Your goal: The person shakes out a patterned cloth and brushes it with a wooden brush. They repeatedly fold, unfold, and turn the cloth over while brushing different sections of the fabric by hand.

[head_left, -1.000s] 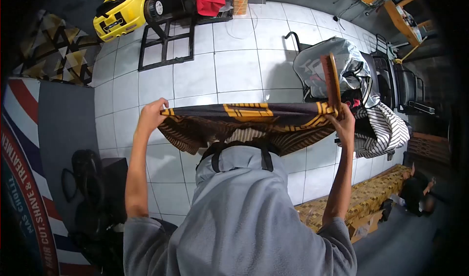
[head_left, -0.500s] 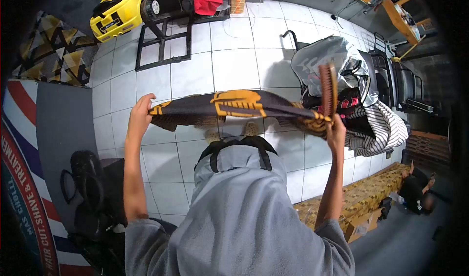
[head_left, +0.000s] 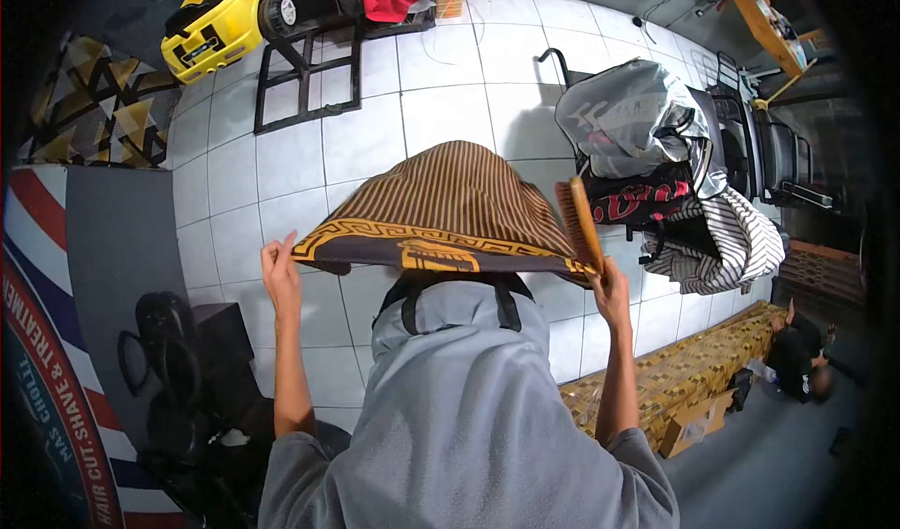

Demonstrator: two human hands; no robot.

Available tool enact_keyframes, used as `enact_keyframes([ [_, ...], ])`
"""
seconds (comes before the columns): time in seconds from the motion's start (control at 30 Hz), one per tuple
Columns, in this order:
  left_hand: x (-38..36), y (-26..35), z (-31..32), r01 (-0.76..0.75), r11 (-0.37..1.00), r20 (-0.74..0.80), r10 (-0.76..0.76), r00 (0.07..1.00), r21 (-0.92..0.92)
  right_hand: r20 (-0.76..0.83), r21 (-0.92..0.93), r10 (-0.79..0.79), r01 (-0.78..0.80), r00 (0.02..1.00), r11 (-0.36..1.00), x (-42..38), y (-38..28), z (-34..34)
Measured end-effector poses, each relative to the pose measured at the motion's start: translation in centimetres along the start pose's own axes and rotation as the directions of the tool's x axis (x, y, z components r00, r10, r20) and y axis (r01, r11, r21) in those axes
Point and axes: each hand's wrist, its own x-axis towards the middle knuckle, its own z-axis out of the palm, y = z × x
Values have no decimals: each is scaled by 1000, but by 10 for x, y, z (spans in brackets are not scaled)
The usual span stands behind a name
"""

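Note:
A barber cape (head_left: 441, 192), striped in brown and gold with a dark Greek-key border, billows above the tiled floor in front of me. My left hand (head_left: 282, 274) pinches its left corner. At the opposite corner, my right hand (head_left: 612, 293) is closed on the cape's edge and also on a wooden brush (head_left: 587, 224) with dark brown bristles. The brush points up and away, its bristles facing left. Between my hands the border hangs nearly straight, close to my waist.
A chair draped with a transparent bag (head_left: 623, 117) and a striped cloth (head_left: 736, 248) stands at right. Beyond are a black metal frame (head_left: 309, 74) and a yellow toy car (head_left: 225, 23). A patterned bench (head_left: 675, 351) and a person (head_left: 799, 356) are at lower right.
The cape has swung from a stretched, narrow fold to a wide billow, showing its striped face. Both hands have come lower and closer together, and the brush has tilted left.

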Motion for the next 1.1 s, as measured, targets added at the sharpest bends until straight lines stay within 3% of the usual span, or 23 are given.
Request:
enact_keyframes([
  [0.03,0,11,-1,153,987,-42,-155,987,-43,-139,136,-45,64,989,989,2,-6,7],
  [0.13,4,20,13,342,818,-113,-437,893,-462,-225,-129,-125,98,966,987,9,-26,-2],
  [0.17,9,20,19,375,802,-127,-480,868,-466,-221,-151,-56,23,974,988,11,-30,-4],
  [0.33,71,43,29,82,921,-374,-235,897,-382,-350,-257,-144,53,925,965,55,-58,-26],
  [0.4,94,65,18,60,931,-313,-182,932,-361,-424,-262,-225,119,877,958,70,-76,-38],
  [0.5,119,70,11,-66,948,-222,-5,975,-310,-502,-253,-222,103,836,962,83,-80,-56],
  [0.53,122,71,5,-138,951,-109,112,988,-276,-513,-300,-230,78,827,951,85,-79,-62],
  [0.6,127,66,-10,-286,931,132,320,938,-228,-550,-284,-234,84,802,955,83,-84,-72],
  [0.63,127,63,-15,-409,883,153,448,881,-231,-541,-261,-203,66,816,963,80,-87,-78],
  [0.73,123,45,-12,-407,908,300,417,858,-100,-531,-246,-165,35,831,969,75,-76,-87],
  [0.97,139,64,-41,-448,864,111,480,870,-230,-409,-293,-165,43,898,955,70,-65,-88],
  [1.07,141,53,-42,-443,868,14,457,889,-225,-396,-327,-185,50,899,944,69,-66,-84],
  [1.1,138,61,-44,-462,874,-60,458,887,-153,-411,-331,-255,118,875,936,69,-63,-80],
])
